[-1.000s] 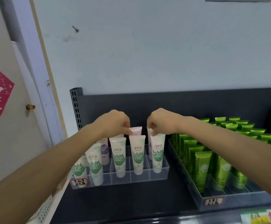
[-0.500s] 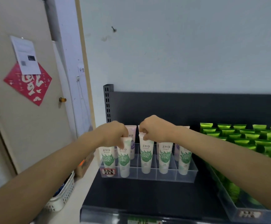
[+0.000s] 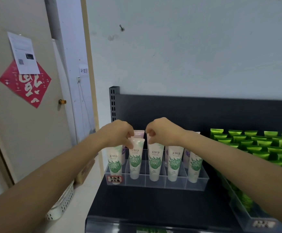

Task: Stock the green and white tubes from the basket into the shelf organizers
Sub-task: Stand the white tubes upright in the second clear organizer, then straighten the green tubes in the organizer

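Several green and white tubes stand upright in the front row of a clear shelf organizer (image 3: 155, 183) on the dark shelf. My left hand (image 3: 120, 132) pinches the top of the second tube from the left (image 3: 135, 161). My right hand (image 3: 162, 131) pinches the top of the third tube (image 3: 155, 163). The leftmost tube (image 3: 114, 161) leans behind my left hand. Pink and purple tubes (image 3: 139, 134) stand in the row behind. A white perforated basket (image 3: 62, 205) shows at the lower left under my left forearm; its contents are hidden.
A second clear organizer (image 3: 247, 214) full of bright green tubes (image 3: 261, 145) fills the shelf to the right. A handwritten price label (image 3: 114, 179) sticks on the left front. A cardboard box (image 3: 86, 170) stands left of the shelf, beside a door with a red paper.
The view has swung left and closer, so the organizer now sits centre. Both hands shifted left along the front row, from the right-hand tubes to the second and third tubes.
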{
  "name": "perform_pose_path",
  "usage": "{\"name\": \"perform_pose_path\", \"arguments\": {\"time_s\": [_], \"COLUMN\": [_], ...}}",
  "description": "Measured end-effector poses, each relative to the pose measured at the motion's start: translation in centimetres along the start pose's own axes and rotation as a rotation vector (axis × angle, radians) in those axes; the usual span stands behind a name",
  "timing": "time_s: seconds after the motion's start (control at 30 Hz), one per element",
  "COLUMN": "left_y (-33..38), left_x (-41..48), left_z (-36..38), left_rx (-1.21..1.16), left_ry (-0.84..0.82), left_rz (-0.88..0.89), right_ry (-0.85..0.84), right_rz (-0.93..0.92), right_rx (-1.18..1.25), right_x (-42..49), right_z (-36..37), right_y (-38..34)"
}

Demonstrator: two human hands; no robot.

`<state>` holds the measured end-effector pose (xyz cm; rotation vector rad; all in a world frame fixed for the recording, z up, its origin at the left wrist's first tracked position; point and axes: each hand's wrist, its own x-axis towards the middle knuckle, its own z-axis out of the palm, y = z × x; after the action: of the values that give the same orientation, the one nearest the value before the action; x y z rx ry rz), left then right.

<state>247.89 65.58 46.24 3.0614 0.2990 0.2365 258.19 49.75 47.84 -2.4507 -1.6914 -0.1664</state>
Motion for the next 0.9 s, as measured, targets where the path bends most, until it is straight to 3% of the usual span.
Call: {"name": "perform_pose_path", "arguments": {"time_s": [0.27, 0.5, 0.9], "left_y": [-2.3, -3.8, -3.8], "left_x": [-2.8, -2.3, -2.2], "left_z": [-1.3, 0.7, -0.1], "left_rx": [0.063, 0.071, 0.050], "left_ry": [-0.218, -0.030, 0.004], "left_rz": [-0.029, -0.097, -0.089], "right_ry": [0.009, -0.001, 0.075], "right_rz": [-0.058, -0.027, 0.021], "right_rx": [0.007, 0.013, 0.072], "right_x": [1.5, 1.4, 0.4], "right_z": [0.8, 1.2, 0.1], "right_y": [-2.7, -2.3, -1.8]}}
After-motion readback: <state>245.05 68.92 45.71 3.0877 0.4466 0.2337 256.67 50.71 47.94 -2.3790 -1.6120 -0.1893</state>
